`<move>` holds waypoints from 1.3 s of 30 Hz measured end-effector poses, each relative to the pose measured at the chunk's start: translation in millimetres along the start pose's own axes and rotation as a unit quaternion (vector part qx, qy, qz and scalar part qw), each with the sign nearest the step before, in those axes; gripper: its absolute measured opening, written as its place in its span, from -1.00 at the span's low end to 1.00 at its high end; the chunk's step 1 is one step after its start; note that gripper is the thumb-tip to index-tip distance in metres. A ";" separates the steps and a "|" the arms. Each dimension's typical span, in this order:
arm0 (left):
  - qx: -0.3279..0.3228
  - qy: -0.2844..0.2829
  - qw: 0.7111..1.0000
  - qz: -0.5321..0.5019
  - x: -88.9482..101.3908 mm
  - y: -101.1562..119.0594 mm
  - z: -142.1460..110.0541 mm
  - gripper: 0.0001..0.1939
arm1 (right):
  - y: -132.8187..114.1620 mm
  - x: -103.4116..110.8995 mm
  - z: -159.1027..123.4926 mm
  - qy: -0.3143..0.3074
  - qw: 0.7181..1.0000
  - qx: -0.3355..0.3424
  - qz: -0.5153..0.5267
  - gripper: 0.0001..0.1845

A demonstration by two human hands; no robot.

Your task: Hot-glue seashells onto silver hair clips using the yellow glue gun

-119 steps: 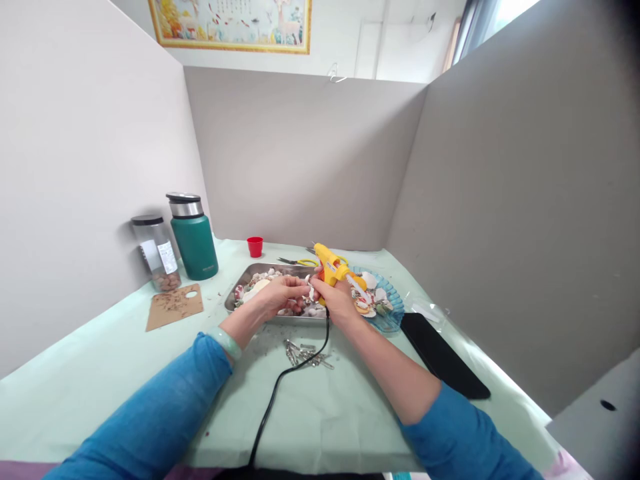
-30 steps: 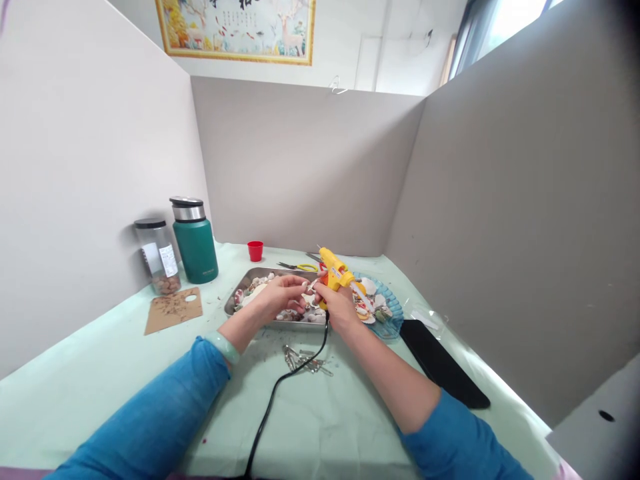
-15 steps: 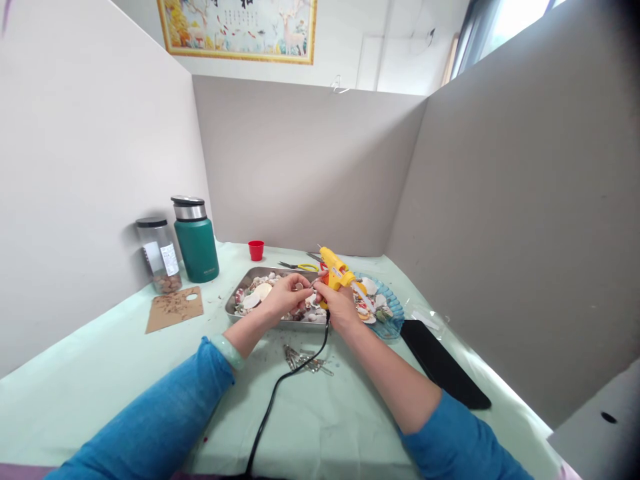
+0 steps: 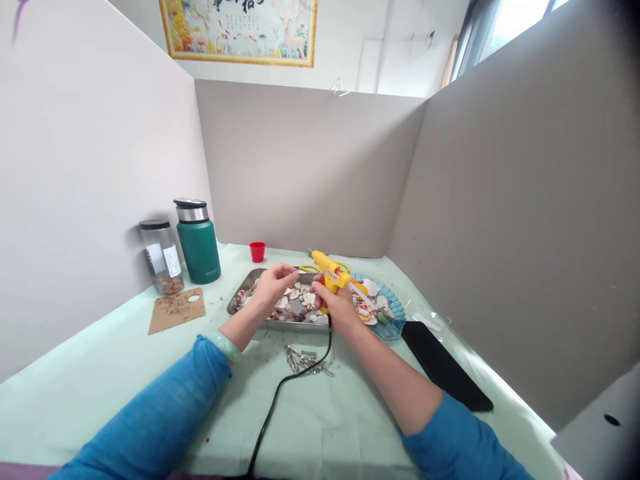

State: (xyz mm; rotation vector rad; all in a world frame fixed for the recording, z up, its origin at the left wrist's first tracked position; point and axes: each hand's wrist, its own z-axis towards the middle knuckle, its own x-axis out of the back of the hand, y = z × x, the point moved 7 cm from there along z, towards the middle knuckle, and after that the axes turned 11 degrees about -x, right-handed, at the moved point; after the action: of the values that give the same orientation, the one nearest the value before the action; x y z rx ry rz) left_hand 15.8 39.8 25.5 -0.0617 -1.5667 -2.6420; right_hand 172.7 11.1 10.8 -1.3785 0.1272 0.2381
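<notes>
My right hand [image 4: 339,308] is wrapped round the handle of a yellow hot glue gun [image 4: 331,270], its nozzle pointing up and to the left. A clear glue stick [image 4: 361,293] sticks out of the gun's back. My left hand [image 4: 273,287] pinches a small pale item at its fingertips, too small to name, just left of the nozzle. Both hands are over a metal tray [image 4: 245,285] of seashells [image 4: 295,300]. Several metal hair clips [image 4: 303,360] lie in a pile on the near side of the tray.
A blue glass plate [image 4: 395,313] of shells stands right of the tray, by a black flat object [image 4: 445,367]. At left are a green flask [image 4: 199,250], a jar [image 4: 163,257] and brown card [image 4: 177,310]. Behind stands a red cup [image 4: 257,251]. The gun's black cord [image 4: 280,387] runs toward me.
My left hand has moved left and slightly up, away from my right hand. The glue gun has shifted a little left and down, staying in my right hand. More of the tray's middle shows.
</notes>
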 end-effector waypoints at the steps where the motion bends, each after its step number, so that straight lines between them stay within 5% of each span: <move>1: -0.018 0.017 0.999 0.023 6.6 0.3 3.9 -0.74 | 0.0 -2.9 -0.8 -0.025 1.000 -0.005 -0.012 -0.70; 5: -0.071 0.050 0.991 0.103 23.9 1.9 13.8 -0.77 | 2.1 -11.2 -4.1 -0.097 0.994 -0.028 -0.050 -0.68; 17: -0.074 0.089 0.985 0.125 35.1 -0.5 16.9 -0.80 | 4.4 -17.8 -8.9 -0.140 0.982 -0.050 -0.115 -0.68; 31: -0.080 0.106 0.991 0.034 35.5 0.7 15.5 -0.78 | 5.4 -17.5 -8.2 -0.121 0.984 -0.054 -0.116 -0.69; 39: -0.089 0.094 0.989 0.068 35.1 -1.0 15.8 -0.79 | 2.6 -19.0 -10.4 -0.123 0.983 -0.059 -0.123 -0.72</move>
State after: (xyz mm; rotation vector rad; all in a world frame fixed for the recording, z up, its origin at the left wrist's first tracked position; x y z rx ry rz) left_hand -19.3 52.8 34.7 0.0669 -1.2242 -2.5878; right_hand 154.1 -0.4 10.7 -1.4549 -0.2656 0.2084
